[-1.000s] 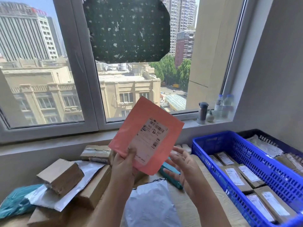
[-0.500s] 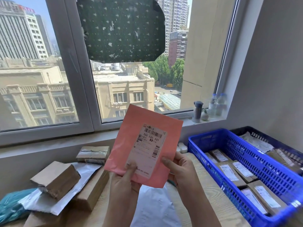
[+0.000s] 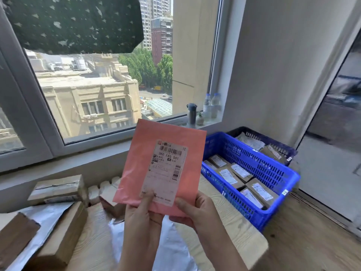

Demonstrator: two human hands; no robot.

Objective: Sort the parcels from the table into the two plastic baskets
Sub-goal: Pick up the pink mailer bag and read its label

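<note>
here, the pale wood-grain table [image 3: 234, 237] runs under everything. on it, to the right of the hands, sits the blue perforated plastic basket [image 3: 273, 214], with brown cardboard boxes [image 3: 259, 190] inside it lying label-up in rows. just behind that is a dark, near-black plastic basket [image 3: 281, 146] holding flatter, paler packets; its far side is partly hidden. on the left of the table lie unsorted stiff brown cartons [image 3: 56, 187] and a crinkled silver-grey poly mailer [image 3: 42, 218].

held upright before the window is the flat salmon-pink poly envelope [image 3: 140, 173], thin and slightly glossy, its long axis near vertical and leaning a little right, white shipping label [image 3: 166, 171] facing the camera. the left hand [image 3: 142, 214] pinches its bottom edge, thumb pressed on the label's lower corner. the right hand [image 3: 193, 212] clasps the lower right corner, thumb in front, fingers curled behind.

both baskets lie to the right and below, so the right hand is the nearer one to carry it over. which basket suits it is a matter of reading the label. soft film like this will probably flop if held by one corner.
</note>
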